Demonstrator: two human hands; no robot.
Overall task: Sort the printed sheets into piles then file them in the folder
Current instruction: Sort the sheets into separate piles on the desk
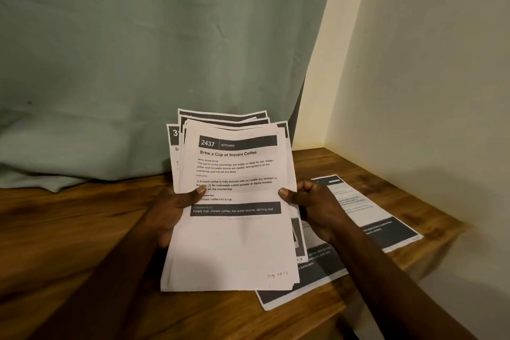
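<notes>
A fanned stack of printed sheets (234, 243) is held upright above the wooden table, with both hands on it. The top sheet reads "2437 KITCHEN, Brew a Cup of Instant Coffee". My left hand (171, 212) grips the stack's left edge, thumb on the front of the page. My right hand (309, 204) pinches the right edge, thumb on the front and fingers curled behind. Two more printed sheets lie flat on the table: one (367, 212) to the right behind my right hand, another (309, 279) partly hidden under the stack. No folder is in view.
The wooden table (69, 243) runs to a cream wall (414, 77) on the right. A grey-green cloth (110, 63) hangs behind and bunches onto the table's far left. The table's right edge drops off near the flat sheets.
</notes>
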